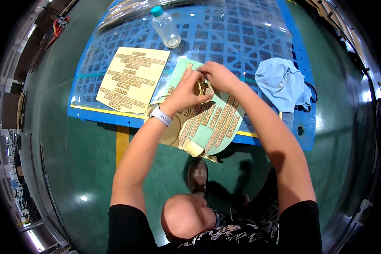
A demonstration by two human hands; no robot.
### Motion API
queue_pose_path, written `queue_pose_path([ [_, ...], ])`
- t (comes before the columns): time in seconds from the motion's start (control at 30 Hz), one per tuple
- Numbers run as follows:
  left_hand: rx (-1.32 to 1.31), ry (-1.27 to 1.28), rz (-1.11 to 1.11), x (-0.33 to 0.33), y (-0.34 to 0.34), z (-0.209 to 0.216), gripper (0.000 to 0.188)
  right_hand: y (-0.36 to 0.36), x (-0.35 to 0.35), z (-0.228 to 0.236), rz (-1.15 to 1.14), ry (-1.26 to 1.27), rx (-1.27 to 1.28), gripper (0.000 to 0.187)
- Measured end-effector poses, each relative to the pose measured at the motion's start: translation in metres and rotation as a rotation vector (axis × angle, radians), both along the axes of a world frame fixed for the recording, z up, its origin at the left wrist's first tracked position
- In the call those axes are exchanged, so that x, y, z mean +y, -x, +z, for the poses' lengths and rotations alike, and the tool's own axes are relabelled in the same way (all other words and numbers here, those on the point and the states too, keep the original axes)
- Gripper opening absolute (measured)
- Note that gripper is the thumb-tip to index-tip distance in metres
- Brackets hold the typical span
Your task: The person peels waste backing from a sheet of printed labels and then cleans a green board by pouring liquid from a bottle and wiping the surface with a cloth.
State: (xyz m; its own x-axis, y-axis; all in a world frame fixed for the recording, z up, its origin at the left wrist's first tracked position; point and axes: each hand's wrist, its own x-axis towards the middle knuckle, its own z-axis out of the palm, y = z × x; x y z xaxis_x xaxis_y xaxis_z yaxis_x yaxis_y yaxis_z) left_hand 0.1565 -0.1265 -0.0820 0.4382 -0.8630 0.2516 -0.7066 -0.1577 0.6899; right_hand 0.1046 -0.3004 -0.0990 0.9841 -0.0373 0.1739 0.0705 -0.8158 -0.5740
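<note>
A pale green sheet (233,113) with rows of brown block lettering lies at the table's near edge, its rounded lower end overhanging. My left hand (186,91), with a grey-strapped watch (160,114) on the wrist, is over the sheet's middle, fingers curled toward the thumb. Right beside it, my right hand (220,77) is closed at the sheet's upper part, fingertips bent down. A small dark and yellowish bit shows between the hands; what either pinches is mostly hidden. Near the lower edge is a curled pale yellow strip (194,148). A tan rounded piece (170,132) lies by my left wrist.
A yellow lettered sheet (133,78) lies to the left on the blue lattice-topped table (245,38). Behind stands a clear bottle (167,31) with a teal cap. Bunched light blue cloth (279,82) rests at right. Clear plastic film covers the tabletop; green floor (84,169) surrounds it.
</note>
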Motion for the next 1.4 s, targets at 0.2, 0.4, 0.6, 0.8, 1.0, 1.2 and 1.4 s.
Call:
queue_pose_path([
  [0.2,-0.1,0.061,0.088,0.007,0.003,-0.006,0.028,-0.017,0.026,-0.008,-0.198,0.293,-0.072,0.029],
  [0.4,0.749,0.265,0.342,0.013,0.005,-0.01,0.018,-0.024,0.018,-0.019,-0.179,0.296,-0.131,0.033],
  [0.6,0.895,0.485,0.451,0.015,0.048,0.014,0.017,-0.022,0.017,-0.012,-0.177,0.293,-0.07,0.034],
  [0.8,0.597,0.324,0.395,0.065,0.073,0.056,0.021,-0.02,0.02,0.005,-0.132,0.303,0.06,0.031],
  [1.0,0.335,0.434,0.327,0.147,0.115,0.125,0.021,-0.017,0.013,-0.008,-0.146,0.356,-0.043,0.03],
  [1.2,0.426,0.298,0.561,0.249,0.173,0.13,0.021,-0.023,0.024,-0.009,-0.14,0.371,-0.046,0.031],
  [1.4,0.539,0.321,0.737,0.318,0.212,0.112,0.02,-0.021,0.022,-0.008,-0.143,0.399,-0.02,0.03],
])
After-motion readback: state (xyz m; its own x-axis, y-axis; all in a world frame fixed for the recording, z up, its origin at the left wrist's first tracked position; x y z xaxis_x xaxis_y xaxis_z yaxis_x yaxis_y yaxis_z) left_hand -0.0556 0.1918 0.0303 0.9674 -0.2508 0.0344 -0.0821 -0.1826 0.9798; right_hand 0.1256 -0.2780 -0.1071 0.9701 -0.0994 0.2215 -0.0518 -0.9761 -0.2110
